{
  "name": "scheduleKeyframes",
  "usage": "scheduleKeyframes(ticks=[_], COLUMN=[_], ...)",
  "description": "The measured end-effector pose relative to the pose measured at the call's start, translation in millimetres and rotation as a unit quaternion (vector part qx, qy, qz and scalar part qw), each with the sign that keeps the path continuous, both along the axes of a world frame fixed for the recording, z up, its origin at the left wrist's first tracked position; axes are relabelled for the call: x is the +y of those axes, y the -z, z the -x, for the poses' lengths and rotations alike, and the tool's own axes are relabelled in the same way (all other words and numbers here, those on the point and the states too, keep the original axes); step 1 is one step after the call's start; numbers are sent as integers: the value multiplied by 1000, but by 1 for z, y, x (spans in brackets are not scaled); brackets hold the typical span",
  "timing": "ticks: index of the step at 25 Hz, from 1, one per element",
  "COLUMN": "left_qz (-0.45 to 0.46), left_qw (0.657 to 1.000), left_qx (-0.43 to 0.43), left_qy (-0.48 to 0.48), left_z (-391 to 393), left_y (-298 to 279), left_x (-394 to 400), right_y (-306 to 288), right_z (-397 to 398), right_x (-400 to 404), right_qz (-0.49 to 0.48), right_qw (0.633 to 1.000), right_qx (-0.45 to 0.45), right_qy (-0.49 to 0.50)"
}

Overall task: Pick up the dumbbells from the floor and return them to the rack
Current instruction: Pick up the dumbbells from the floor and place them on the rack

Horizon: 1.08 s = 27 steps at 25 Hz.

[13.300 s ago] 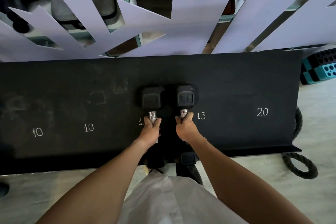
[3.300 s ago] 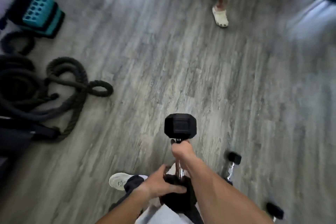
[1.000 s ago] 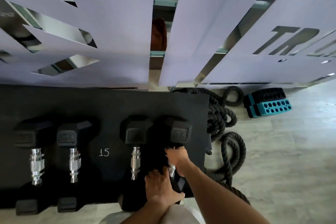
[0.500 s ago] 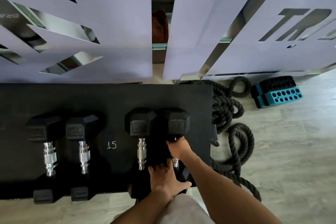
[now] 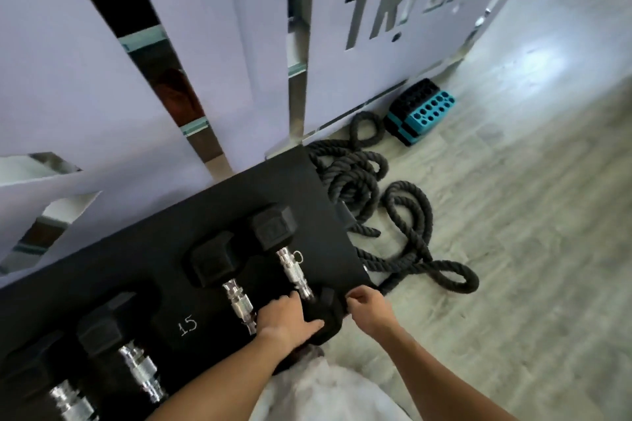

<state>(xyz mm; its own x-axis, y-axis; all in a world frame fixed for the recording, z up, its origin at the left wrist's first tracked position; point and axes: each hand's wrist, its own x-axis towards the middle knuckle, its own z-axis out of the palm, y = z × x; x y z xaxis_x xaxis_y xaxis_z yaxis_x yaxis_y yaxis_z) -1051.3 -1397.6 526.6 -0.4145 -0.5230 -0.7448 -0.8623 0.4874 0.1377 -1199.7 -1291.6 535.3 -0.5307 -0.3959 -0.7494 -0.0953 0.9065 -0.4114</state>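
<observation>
Rightmost hex dumbbell (image 5: 290, 267) lying on black rack shelf (image 5: 143, 249), long axis running away from body. Left hand (image 5: 285, 319) flat, fingers together, pressing its near head; right hand (image 5: 367, 306) loosely curled just beside, gripping nothing.

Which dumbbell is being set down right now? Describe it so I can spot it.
On the black rack, go to its right end, beside the rope. It is the last dumbbell there; alone among the four, it has both hands at its near head, the left hand and the right hand.
</observation>
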Motion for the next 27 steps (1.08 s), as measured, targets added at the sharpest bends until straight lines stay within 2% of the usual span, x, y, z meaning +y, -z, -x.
scheduleKeyframes(ticks=[3,6,11,14,17,24,27], left_qz=[25,-16,-72,-117,-142,-149,-176], left_qw=[994,981,935,878,800,646,622], left_qx=[27,56,70,72,39,14,-20], left_qy=[103,187,339,458,582,749,763], left_z=[17,47,87,87,77,47,40], left_y=[-20,-39,-62,-69,-78,-79,-68], left_x=[3,28,161,283,401,631,703], right_y=[-10,-22,-45,-60,-68,-60,-48], right_z=[5,-3,-56,-117,-185,-303,-320], right_x=[60,129,284,400,505,666,716], right_qz=[-15,0,27,12,14,4,-1], right_qw=[998,989,956,920,858,725,692], right_qx=[-20,-14,17,39,55,40,24], right_qy=[56,147,293,390,511,688,722])
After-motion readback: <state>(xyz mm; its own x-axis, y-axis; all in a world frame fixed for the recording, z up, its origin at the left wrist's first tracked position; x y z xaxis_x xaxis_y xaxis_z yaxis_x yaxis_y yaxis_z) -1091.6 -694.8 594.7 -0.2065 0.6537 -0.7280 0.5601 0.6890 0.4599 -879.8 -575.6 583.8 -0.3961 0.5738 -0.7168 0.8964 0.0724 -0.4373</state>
